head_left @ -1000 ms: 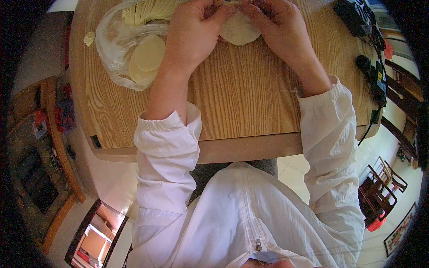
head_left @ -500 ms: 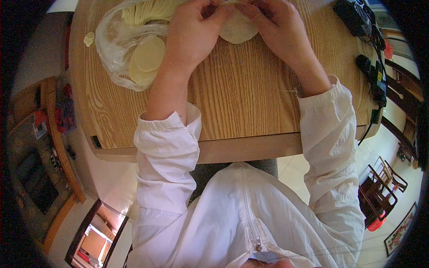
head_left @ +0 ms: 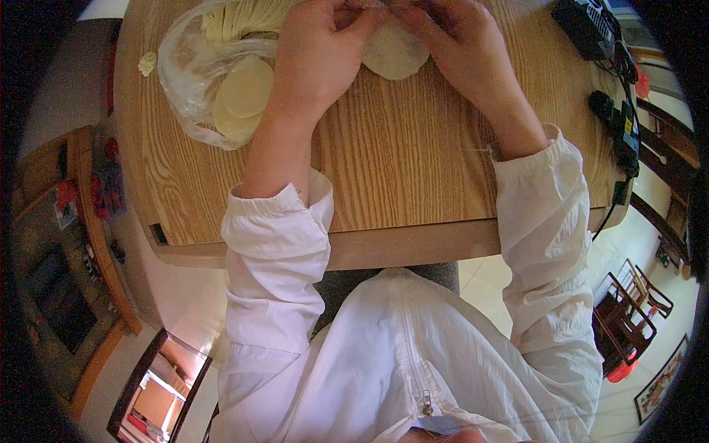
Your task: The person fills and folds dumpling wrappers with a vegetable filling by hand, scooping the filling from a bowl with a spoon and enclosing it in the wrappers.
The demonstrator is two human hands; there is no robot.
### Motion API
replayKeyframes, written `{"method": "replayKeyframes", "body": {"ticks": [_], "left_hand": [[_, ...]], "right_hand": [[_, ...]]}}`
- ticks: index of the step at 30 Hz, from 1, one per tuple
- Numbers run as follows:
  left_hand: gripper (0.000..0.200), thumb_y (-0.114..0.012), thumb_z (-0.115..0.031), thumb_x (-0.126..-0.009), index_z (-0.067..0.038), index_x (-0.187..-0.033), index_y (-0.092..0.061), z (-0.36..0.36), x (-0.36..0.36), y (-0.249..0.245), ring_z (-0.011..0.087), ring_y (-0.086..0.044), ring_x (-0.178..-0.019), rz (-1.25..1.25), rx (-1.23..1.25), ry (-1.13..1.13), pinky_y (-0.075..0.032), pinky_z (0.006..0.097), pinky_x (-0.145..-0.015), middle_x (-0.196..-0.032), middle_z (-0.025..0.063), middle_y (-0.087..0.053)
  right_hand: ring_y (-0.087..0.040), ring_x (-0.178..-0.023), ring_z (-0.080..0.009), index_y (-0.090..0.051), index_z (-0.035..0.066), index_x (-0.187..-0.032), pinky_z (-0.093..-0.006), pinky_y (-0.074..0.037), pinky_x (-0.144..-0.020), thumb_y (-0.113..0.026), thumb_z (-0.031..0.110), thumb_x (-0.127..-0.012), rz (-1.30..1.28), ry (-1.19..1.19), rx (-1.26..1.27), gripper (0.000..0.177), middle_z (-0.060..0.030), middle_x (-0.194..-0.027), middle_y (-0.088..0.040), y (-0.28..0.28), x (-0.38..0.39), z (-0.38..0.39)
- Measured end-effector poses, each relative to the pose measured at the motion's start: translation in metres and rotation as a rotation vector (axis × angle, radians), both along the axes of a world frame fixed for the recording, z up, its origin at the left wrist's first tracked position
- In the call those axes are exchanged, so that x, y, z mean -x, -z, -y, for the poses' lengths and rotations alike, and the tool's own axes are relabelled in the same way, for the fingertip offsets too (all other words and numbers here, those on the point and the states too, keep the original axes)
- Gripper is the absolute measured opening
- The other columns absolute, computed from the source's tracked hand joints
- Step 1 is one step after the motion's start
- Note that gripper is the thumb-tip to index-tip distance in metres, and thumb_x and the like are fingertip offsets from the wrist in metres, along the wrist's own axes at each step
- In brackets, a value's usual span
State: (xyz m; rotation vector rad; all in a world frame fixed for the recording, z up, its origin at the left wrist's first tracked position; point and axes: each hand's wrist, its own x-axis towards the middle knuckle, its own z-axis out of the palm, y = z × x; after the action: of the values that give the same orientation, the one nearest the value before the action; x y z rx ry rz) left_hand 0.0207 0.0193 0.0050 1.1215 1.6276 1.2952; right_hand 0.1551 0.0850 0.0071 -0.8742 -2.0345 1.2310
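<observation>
At the top edge of the head view, a thin, pale, round dumpling wrapper (head_left: 396,53) hangs between my two hands. My left hand (head_left: 325,55) has its fingers closed on the wrapper's upper left side. My right hand (head_left: 459,40) pinches its upper right side; the fingertips of both hands are partly cut off by the frame. Left of my left hand lies an open clear plastic bag (head_left: 185,96) with more round wrappers (head_left: 249,88) inside. Behind them in the bag are folded noodle-like dough strips (head_left: 240,22).
A small lump of dough (head_left: 147,64) lies near the left side of the wooden table (head_left: 399,162). Along the right edge sit a black power adapter (head_left: 583,28) and a black device (head_left: 626,136) with cables. Wooden chairs (head_left: 624,317) stand off to the right.
The wrapper between my hands hangs slightly lower, with more of it showing. Both hands have shifted only a little at the fingers and keep their hold. The bag stays in place.
</observation>
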Motion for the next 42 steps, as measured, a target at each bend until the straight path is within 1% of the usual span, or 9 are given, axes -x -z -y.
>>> {"method": "replayKeyframes", "body": {"ticks": [10, 16, 19, 22, 25, 28, 31, 37, 42], "left_hand": [[0.007, -0.053, -0.004, -0.085, 0.000, -0.080, -0.053, -0.001, -0.001, 0.001, 0.0068, -0.049, -0.063, -0.034, 0.006, 0.015, -0.042, 0.0212, -0.059, -0.070, 0.0012, -0.055], [0.007, -0.052, -0.005, -0.086, 0.000, -0.080, -0.053, -0.001, -0.003, -0.002, 0.0077, -0.050, -0.063, -0.004, 0.051, 0.006, -0.042, 0.0217, -0.060, -0.070, 0.0013, -0.055], [0.008, -0.052, -0.006, -0.086, 0.000, -0.082, -0.054, -0.001, -0.002, 0.000, 0.0078, -0.050, -0.063, 0.009, 0.028, 0.005, -0.043, 0.0220, -0.061, -0.071, 0.0013, -0.056], [0.010, -0.052, -0.007, -0.086, 0.001, -0.083, -0.056, -0.001, -0.003, -0.003, 0.0078, -0.050, -0.064, 0.059, 0.020, -0.012, -0.043, 0.0221, -0.061, -0.072, 0.0015, -0.056], [0.010, -0.052, -0.008, -0.087, 0.001, -0.084, -0.056, 0.000, -0.003, -0.003, 0.0076, -0.050, -0.064, 0.002, -0.010, 0.001, -0.042, 0.0220, -0.061, -0.072, 0.0012, -0.056], [0.010, -0.052, -0.007, -0.087, 0.001, -0.083, -0.056, 0.002, -0.002, -0.003, 0.0074, -0.049, -0.064, -0.067, -0.044, 0.017, -0.041, 0.0217, -0.061, -0.071, 0.0006, -0.055], [0.010, -0.051, -0.008, -0.087, 0.001, -0.083, -0.055, 0.000, -0.002, -0.003, 0.0075, -0.048, -0.064, -0.085, 0.003, 0.015, -0.041, 0.0217, -0.061, -0.071, 0.0005, -0.054], [0.010, -0.050, -0.008, -0.087, 0.000, -0.083, -0.054, 0.000, -0.003, -0.003, 0.0080, -0.048, -0.066, -0.119, -0.019, 0.033, -0.041, 0.0230, -0.061, -0.071, 0.0007, -0.053], [0.009, -0.048, -0.008, -0.086, 0.000, -0.083, -0.053, 0.001, -0.002, -0.004, 0.0081, -0.045, -0.064, -0.185, -0.016, 0.043, -0.039, 0.0220, -0.060, -0.070, 0.0003, -0.051]], "right_hand": [[-0.052, -0.063, -0.0231, -0.052, -0.002, -0.085, -0.0319, -0.044, -0.059, -0.052, 0.007, -0.082, -0.020, -0.027, -0.147, 0.010, -0.0150, -0.071, -0.054, 0.003, -0.002, -0.002], [-0.053, -0.065, -0.0238, -0.052, -0.002, -0.084, -0.0323, -0.044, -0.060, -0.052, 0.009, -0.083, -0.017, -0.028, -0.143, 0.011, -0.0157, -0.073, -0.055, 0.003, -0.002, -0.002], [-0.054, -0.066, -0.0239, -0.052, -0.002, -0.085, -0.0324, -0.044, -0.061, -0.051, 0.008, -0.084, -0.079, -0.038, -0.229, 0.010, -0.0161, -0.075, -0.055, 0.016, -0.002, -0.007], [-0.053, -0.068, -0.0195, -0.052, -0.003, -0.087, -0.0305, -0.044, -0.062, -0.051, 0.007, -0.085, -0.171, 0.068, -0.251, 0.010, -0.0138, -0.075, -0.056, 0.023, 0.002, -0.007], [-0.052, -0.069, -0.0138, -0.052, -0.003, -0.089, -0.0278, -0.043, -0.060, -0.051, 0.007, -0.085, -0.226, 0.065, -0.017, 0.010, -0.0108, -0.076, -0.056, 0.018, 0.003, -0.001], [-0.050, -0.067, -0.0102, -0.053, -0.003, -0.089, -0.0259, -0.043, -0.058, -0.052, 0.008, -0.085, -0.081, 0.012, 0.039, 0.011, -0.0084, -0.075, -0.055, 0.006, 0.000, 0.000], [-0.049, -0.064, -0.0101, -0.053, -0.003, -0.089, -0.0258, -0.042, -0.056, -0.052, 0.008, -0.085, -0.054, 0.018, -0.011, 0.011, -0.0074, -0.071, -0.055, 0.003, -0.001, 0.000], [-0.044, -0.059, -0.0093, -0.055, -0.002, -0.085, -0.0251, -0.039, -0.052, -0.052, 0.009, -0.085, -0.054, 0.002, -0.015, 0.012, -0.0051, -0.065, -0.052, 0.003, 0.000, 0.000], [-0.043, -0.059, -0.0092, -0.054, -0.002, -0.084, -0.0249, -0.039, -0.052, -0.053, 0.008, -0.083, -0.076, -0.027, -0.049, 0.010, -0.0052, -0.067, -0.051, 0.000, -0.003, 0.001]]}}
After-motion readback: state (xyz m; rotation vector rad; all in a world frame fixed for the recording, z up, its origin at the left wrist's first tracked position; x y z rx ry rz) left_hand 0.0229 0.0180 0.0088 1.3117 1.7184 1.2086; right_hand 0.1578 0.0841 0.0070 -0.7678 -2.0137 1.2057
